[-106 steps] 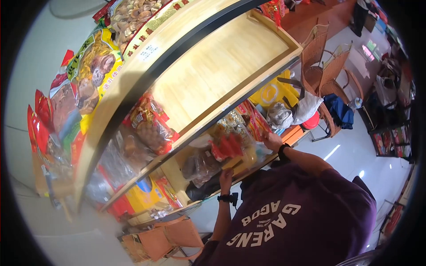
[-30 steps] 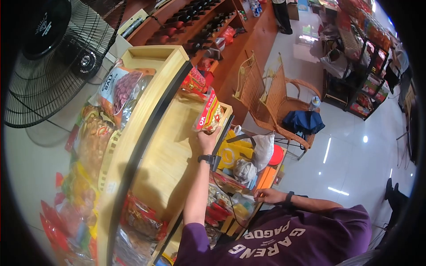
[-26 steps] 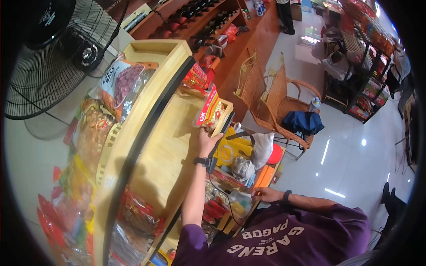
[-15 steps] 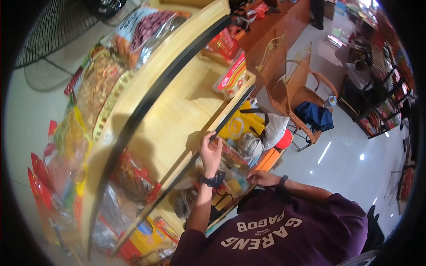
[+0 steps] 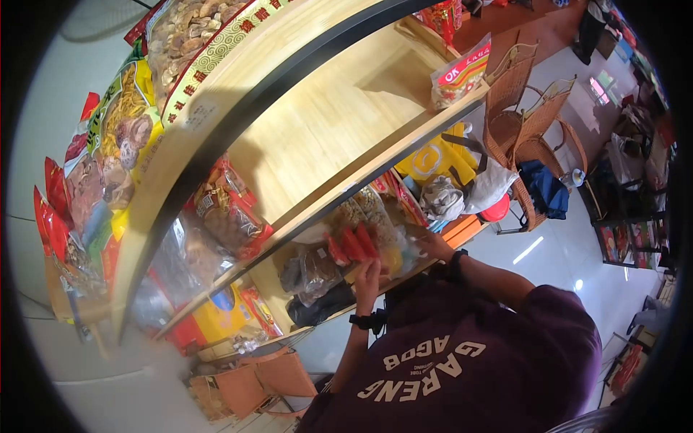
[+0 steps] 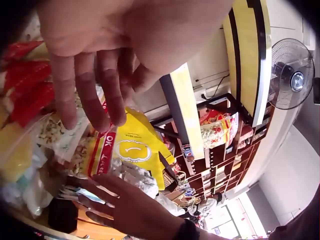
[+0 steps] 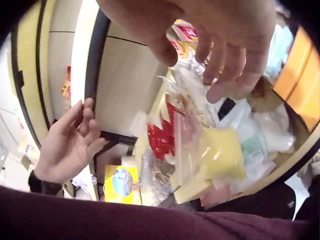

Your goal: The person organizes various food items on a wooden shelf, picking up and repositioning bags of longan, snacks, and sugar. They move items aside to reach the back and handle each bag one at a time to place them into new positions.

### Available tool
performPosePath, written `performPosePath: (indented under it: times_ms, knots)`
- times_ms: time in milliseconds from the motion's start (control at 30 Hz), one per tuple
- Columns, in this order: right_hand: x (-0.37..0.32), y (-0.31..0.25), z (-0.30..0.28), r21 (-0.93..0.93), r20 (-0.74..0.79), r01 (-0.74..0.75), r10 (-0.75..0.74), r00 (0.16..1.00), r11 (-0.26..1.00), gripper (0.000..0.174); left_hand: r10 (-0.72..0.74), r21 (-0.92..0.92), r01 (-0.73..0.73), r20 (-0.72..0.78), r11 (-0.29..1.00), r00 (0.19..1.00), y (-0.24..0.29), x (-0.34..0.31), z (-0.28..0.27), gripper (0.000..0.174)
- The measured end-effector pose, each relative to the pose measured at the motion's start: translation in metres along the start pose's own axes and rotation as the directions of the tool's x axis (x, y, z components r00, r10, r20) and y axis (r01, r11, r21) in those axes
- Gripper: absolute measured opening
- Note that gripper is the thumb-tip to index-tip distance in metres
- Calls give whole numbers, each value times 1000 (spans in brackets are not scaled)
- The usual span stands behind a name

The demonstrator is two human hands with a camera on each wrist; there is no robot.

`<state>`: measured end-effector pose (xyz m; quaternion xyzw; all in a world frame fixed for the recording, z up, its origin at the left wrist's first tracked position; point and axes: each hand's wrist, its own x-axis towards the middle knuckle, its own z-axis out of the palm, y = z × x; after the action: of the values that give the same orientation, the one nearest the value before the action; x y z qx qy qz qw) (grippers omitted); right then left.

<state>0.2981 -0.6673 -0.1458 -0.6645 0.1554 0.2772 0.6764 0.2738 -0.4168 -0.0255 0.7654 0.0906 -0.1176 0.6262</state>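
Observation:
Over the lower shelf, my left hand (image 5: 368, 278) hovers near red packets (image 5: 354, 245), its fingers loosely extended with nothing in them. My right hand (image 5: 433, 245) reaches among the bagged goods beside it, fingers spread and slightly bent. In the right wrist view, a pale yellow bag (image 7: 222, 152) and a white plastic bag (image 7: 257, 137) lie below that hand. A red-and-yellow "OK" snack bag (image 5: 462, 72) stands at the far right corner of the upper shelf. Another "OK" bag (image 6: 102, 155) lies in the lower shelf, between both hands in the left wrist view.
The upper shelf's black-edged front board (image 5: 346, 180) runs above the hands. Bagged nuts (image 5: 231, 209) sit at its near end. A yellow bag (image 5: 440, 159) and orange boxes (image 5: 462, 229) lie to the right. Wicker chairs (image 5: 520, 123) stand beyond.
My left hand held the "OK" bag at the upper shelf's corner, let it go there, then came back down to the lower shelf. My right hand moved in among the bags. The head view turned.

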Motion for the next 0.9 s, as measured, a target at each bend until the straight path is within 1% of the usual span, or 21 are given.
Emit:
performPosePath:
  times_ms: [33, 133, 167, 233, 267, 300, 333, 367, 467, 500, 567, 600, 633, 667, 733, 767, 867, 900]
  knots:
    - [17, 23, -3, -204, 65, 21, -8, 998, 979, 53, -201, -230, 207, 50, 951, 978, -5, -7, 0, 26]
    - [37, 70, -10, -490, 105, 113, -70, 992, 864, 53, -129, -14, 130, 50, 991, 990, -38, -13, -1, 28]
    - [47, 89, -12, -502, 34, 110, -107, 994, 858, 53, -135, -111, 145, 94, 983, 986, -56, -12, 0, 28]
    - [40, 84, -9, -526, -106, 95, -176, 979, 845, 54, -250, -157, 277, 173, 948, 953, -54, -12, 3, 27]
    - [33, 83, -14, -445, -150, 61, -141, 979, 893, 55, -303, -176, 342, 216, 923, 928, -53, -12, 6, 26]
    - [10, 46, -16, -358, -193, 31, -106, 975, 933, 56, -299, -138, 338, 242, 931, 923, -54, -11, 8, 26]
    - [-19, -2, -16, -266, -236, 5, -71, 969, 964, 58, -293, -98, 329, 272, 939, 917, -56, -8, 11, 25]
    - [-19, -2, -19, -283, -222, 11, -77, 972, 959, 61, -286, -57, 317, 305, 947, 909, -57, -4, 14, 25]
    - [-13, 9, -24, -491, -234, 86, -226, 946, 867, 60, -240, 20, 251, 376, 968, 895, -71, 8, 23, 25]
    - [-12, 6, -26, -509, -229, 75, -219, 948, 857, 55, -219, 40, 221, 395, 974, 892, -76, 12, 25, 25]
    - [-13, 1, -30, -533, -259, 73, -245, 934, 843, 49, -176, 71, 161, 420, 984, 890, -88, 18, 28, 27]
    - [-12, -1, -30, -549, -264, 79, -263, 928, 832, 46, -179, 31, 184, 424, 983, 888, -84, 17, 31, 27]
    - [-7, 1, -29, -592, -277, 140, -363, 890, 794, 48, -179, -10, 202, 422, 979, 889, -80, 16, 34, 27]
    - [-4, 0, -30, -570, -274, 97, -300, 914, 816, 48, -179, -52, 219, 416, 974, 892, -75, 16, 35, 27]
    - [-4, -11, -26, -526, -254, 9, -167, 953, 850, 48, -175, -22, 201, 400, 979, 900, -68, 11, 35, 26]
    - [4, 1, -23, -556, -259, 92, -277, 925, 826, 42, -175, -7, 193, 391, 981, 904, -64, 8, 35, 26]
    - [-4, -19, -18, -508, -264, -1, -154, 952, 861, 44, -213, 125, 179, 360, 976, 908, -75, 2, 29, 25]
    - [1, -13, -13, -548, -296, 40, -238, 925, 836, 37, -236, 84, 220, 344, 972, 909, -83, -2, 28, 25]
